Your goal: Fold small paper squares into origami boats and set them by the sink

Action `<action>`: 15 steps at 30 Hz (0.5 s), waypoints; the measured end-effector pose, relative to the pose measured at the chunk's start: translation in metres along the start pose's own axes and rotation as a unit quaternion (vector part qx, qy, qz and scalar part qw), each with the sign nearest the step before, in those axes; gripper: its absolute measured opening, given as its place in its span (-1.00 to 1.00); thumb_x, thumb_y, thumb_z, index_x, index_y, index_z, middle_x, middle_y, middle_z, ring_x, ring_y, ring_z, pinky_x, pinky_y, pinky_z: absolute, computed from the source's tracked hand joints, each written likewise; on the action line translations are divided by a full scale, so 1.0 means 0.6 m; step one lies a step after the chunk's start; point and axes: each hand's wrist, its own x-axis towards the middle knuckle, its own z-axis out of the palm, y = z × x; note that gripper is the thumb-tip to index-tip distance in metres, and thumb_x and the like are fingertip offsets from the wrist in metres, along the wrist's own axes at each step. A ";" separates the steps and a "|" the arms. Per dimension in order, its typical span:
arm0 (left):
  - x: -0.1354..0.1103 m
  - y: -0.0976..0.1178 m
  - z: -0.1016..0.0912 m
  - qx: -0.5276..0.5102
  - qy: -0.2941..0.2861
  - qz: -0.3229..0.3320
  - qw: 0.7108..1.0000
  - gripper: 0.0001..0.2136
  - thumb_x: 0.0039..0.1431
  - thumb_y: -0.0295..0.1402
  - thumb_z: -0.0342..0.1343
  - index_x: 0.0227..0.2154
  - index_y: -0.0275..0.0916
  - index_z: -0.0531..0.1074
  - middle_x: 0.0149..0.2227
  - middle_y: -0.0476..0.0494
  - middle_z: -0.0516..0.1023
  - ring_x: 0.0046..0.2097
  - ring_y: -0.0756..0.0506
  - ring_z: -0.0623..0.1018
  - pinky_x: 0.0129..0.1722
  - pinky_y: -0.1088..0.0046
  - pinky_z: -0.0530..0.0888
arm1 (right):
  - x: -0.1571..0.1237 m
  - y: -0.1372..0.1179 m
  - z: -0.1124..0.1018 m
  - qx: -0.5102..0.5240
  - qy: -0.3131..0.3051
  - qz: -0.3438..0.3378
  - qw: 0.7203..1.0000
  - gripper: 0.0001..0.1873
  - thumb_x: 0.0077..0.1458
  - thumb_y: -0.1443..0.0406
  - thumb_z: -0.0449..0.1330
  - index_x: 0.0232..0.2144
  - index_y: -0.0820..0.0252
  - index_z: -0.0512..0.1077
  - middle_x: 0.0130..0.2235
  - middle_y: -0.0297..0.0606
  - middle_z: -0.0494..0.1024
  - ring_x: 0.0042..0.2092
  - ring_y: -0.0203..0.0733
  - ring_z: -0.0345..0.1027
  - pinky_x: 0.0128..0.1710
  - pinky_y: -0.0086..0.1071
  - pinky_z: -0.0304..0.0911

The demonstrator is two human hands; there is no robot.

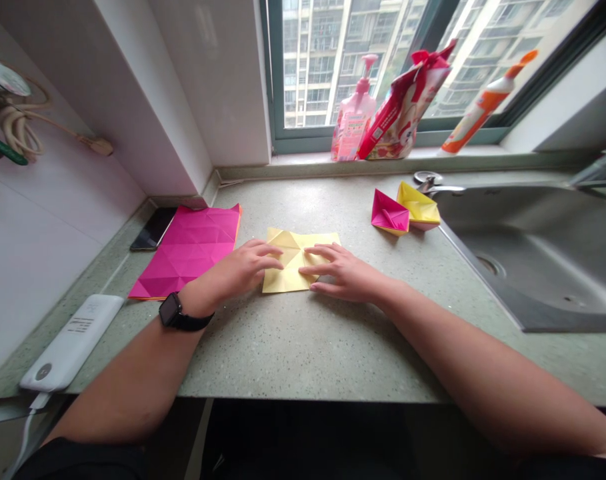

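Left hand (235,270) and right hand (345,272) rest on a creased yellow paper sheet (293,257)

**Right fingers (323,267):** pink paper boat (389,213) and yellow paper boat (419,205) obstruct ahead-right; steel sink (527,253) beyond. **Left fingers (267,257):** creased pink origami sheet (187,250) near; smartphone (153,228) past it. **Passage:** speckled countertop (303,353) behind both.

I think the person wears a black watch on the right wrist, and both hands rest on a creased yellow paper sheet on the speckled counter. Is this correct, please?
Not quite: the head view shows the black smartwatch on the left wrist, not the right. The rest is correct: the left hand and the right hand rest on the creased yellow paper sheet on the speckled grey-green counter.
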 end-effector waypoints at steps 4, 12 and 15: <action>0.003 0.001 0.003 0.057 -0.010 -0.011 0.998 -0.73 0.33 -0.55 0.29 -0.07 -0.04 0.73 0.46 -0.13 0.43 0.51 -0.42 0.29 0.44 -0.29 0.35 | 0.001 0.003 0.002 0.009 0.013 -0.012 1.000 -0.66 0.31 0.12 0.43 0.12 -0.21 0.70 0.40 -0.12 0.48 0.39 0.25 0.33 0.42 0.33 0.24; 0.009 0.016 0.001 0.091 0.005 -0.004 0.996 -0.78 0.27 -0.52 0.39 -0.15 -0.02 0.75 0.46 -0.13 0.43 0.54 -0.50 0.25 0.47 -0.53 0.06 | 0.005 0.011 0.001 0.021 0.054 -0.031 0.998 -0.71 0.32 0.23 0.41 0.06 -0.18 0.72 0.14 -0.17 0.64 0.18 0.06 0.50 0.25 0.07 0.45; 0.011 0.015 0.006 0.027 0.004 0.036 0.999 -0.77 0.34 -0.56 0.29 -0.11 -0.08 0.71 0.30 -0.15 0.62 0.39 -0.30 0.51 0.47 -0.18 0.32 | 0.005 0.013 0.002 0.032 0.050 -0.020 0.998 -0.57 0.27 0.28 0.43 0.16 -0.15 0.66 0.08 -0.19 0.67 0.09 0.01 0.54 0.17 0.00 0.48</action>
